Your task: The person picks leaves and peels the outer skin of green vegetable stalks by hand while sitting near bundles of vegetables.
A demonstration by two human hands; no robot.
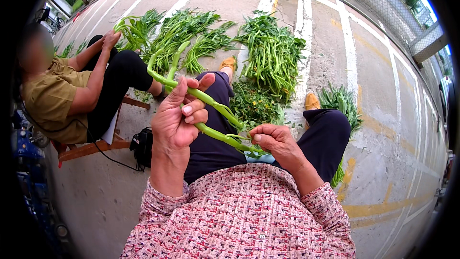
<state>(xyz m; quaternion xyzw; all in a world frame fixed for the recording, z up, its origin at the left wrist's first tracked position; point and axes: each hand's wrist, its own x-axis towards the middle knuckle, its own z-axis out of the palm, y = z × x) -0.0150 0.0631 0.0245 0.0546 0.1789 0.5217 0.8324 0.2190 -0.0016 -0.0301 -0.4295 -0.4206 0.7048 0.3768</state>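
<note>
Sitting with knees apart, you hold thick green stems [215,135] above your lap [208,157], slanting down from upper left to lower right. Your left hand [179,115] is partly curled, fingers and thumb around the stems. Your right hand [280,145] is nearly closed, pinching a thin strand [238,136] beside their lower ends. Leafy greens [273,57] lie heaped on the pavement [330,43]; to your left sits another person [52,100].

a black bag [142,148] sits beside a low wooden seat [93,152], and white lines [349,48] stripe the pavement [103,196]
</note>
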